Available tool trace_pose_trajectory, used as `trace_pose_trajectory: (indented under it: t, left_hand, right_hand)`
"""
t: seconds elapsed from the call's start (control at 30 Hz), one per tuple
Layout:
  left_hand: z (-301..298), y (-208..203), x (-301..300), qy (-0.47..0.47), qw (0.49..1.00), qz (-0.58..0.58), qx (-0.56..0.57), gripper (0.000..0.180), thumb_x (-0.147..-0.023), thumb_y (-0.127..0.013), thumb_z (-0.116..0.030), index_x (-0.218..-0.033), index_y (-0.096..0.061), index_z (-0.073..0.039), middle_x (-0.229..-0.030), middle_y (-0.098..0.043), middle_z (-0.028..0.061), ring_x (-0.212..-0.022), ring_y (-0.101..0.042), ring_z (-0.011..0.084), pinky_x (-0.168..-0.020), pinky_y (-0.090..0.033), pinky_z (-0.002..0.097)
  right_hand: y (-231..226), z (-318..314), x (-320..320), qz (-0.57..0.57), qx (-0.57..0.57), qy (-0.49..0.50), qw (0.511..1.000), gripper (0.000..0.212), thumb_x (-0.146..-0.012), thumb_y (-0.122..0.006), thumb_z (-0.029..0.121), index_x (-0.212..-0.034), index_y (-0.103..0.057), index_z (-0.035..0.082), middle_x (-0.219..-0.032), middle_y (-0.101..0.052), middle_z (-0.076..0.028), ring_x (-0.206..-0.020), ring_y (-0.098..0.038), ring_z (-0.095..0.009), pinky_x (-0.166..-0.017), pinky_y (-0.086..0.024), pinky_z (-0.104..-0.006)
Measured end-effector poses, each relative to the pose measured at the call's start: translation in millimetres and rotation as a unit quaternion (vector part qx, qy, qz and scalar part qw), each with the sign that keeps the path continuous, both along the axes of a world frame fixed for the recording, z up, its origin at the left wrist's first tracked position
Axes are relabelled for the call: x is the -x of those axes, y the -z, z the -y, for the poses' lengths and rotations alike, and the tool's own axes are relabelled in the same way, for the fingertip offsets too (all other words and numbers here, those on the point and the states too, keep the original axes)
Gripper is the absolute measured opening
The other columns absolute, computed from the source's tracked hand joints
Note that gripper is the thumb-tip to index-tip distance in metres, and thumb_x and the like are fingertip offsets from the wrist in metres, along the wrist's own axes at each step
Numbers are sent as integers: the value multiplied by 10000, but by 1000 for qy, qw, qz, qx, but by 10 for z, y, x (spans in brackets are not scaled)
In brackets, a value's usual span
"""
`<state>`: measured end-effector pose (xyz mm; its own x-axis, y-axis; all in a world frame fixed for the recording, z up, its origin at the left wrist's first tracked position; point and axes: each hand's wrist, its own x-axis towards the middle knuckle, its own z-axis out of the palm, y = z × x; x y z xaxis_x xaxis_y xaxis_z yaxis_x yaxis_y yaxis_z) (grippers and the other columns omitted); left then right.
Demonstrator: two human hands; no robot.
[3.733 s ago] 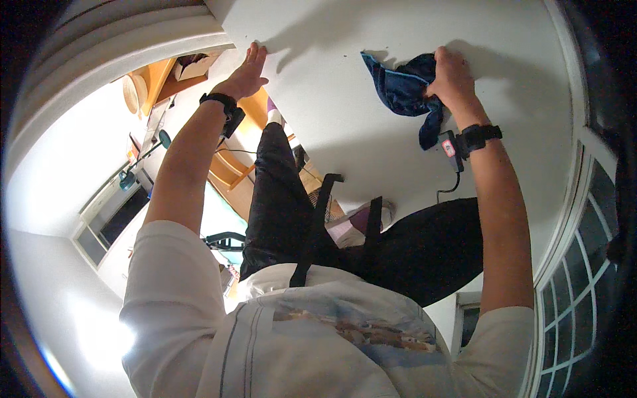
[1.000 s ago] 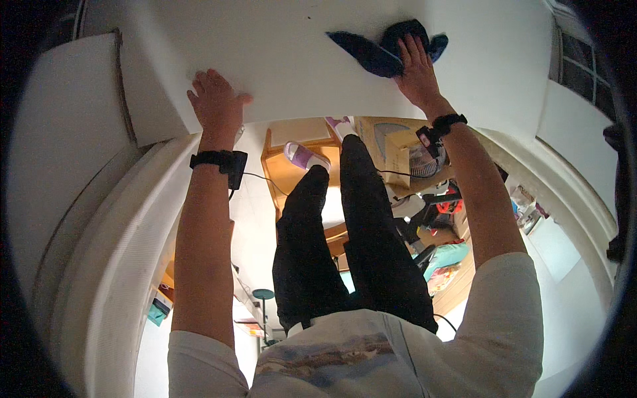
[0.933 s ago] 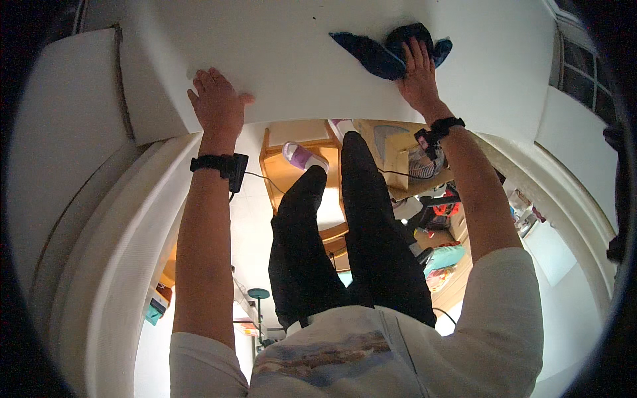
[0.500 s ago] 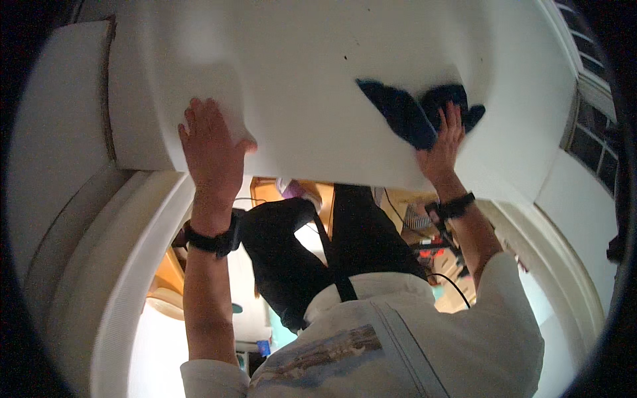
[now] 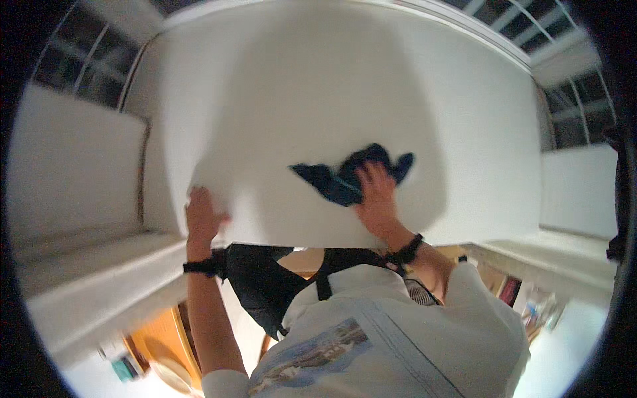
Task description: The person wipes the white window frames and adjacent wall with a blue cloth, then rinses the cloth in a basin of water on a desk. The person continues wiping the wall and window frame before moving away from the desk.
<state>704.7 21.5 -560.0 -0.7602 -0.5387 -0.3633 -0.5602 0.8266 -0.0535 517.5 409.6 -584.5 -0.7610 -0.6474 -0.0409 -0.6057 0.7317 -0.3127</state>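
A crumpled dark blue cloth (image 5: 325, 182) lies on a broad white sill (image 5: 298, 106) in front of me. My right hand (image 5: 378, 199) presses on the cloth's right part, fingers bent over it. Its left corner spreads out flat toward the middle. Near the sill's front left corner, my left hand (image 5: 203, 215) rests palm down with the thumb held out and nothing in it. Each wrist wears a black band (image 5: 211, 265).
Window panes with white bars (image 5: 86, 60) stand at the upper left, and more panes (image 5: 584, 109) at the upper right. Upright side walls (image 5: 142, 172) bound the sill. Below the front edge, a wooden piece of furniture (image 5: 162, 338) shows at the lower left.
My right hand has moved the cloth left, closer to my left hand. My view has tilted up, so the sill's far edge and the left window show. My left hand stays empty.
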Motion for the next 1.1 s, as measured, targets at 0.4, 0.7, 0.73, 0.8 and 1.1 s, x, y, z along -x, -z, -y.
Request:
trace_pose_trajectory:
  t: [0.4, 0.7, 0.73, 0.8, 1.1]
  left_hand:
    - [311, 313, -158, 129, 992, -13, 6, 1075, -637, -827, -460, -1393, -367, 150, -1439, -411, 325, -1398, -335, 428, -1183, -261, 443]
    - [124, 60, -64, 52, 997, 47, -22, 1104, -673, -821, -471, -1432, -307, 143, -1495, -319, 335, -1429, -284, 414, -1198, -233, 436]
    - [111, 43, -44, 55, 997, 44, -15, 1105, -672, -823, -469, -1434, -305, 143, -1495, -318, 335, -1429, -285, 414, -1198, -232, 437]
    - [114, 43, -10, 33, 997, 66, -23, 1096, -673, -825, -456, -1434, -310, 141, -1490, -328, 334, -1435, -273, 409, -1201, -224, 431]
    - [399, 207, 46, 32, 990, 135, -28, 1101, -674, -820, -435, -1447, -275, 127, -1500, -311, 324, -1445, -241, 400, -1203, -217, 423]
  right_hand:
    - [-584, -111, 316, 145, 238, 199, 939, 631, -810, -671, 84, -1404, -458, 85, -1332, -537, -166, -1253, -509, -350, -1070, -420, -424]
    - [-558, -2411, 417, -140, 379, 577, 709, 581, -767, -473, -74, -1331, -542, 46, -1131, -629, -240, -1123, -598, -396, -1014, -461, -435]
    - [-504, -2799, 470, -147, 345, 600, 707, 572, -776, -511, -20, -1340, -545, 67, -1194, -590, -251, -1112, -588, -406, -1004, -463, -446]
    - [-329, -3363, 524, -165, 215, 645, 714, 534, -840, -618, 195, -1364, -547, 128, -1389, -448, -259, -1183, -531, -422, -1040, -436, -436]
    - [-17, -2236, 263, -141, 52, 460, 875, 565, -764, -698, 106, -1310, -576, 187, -1316, -515, -180, -1192, -517, -400, -1002, -461, -491]
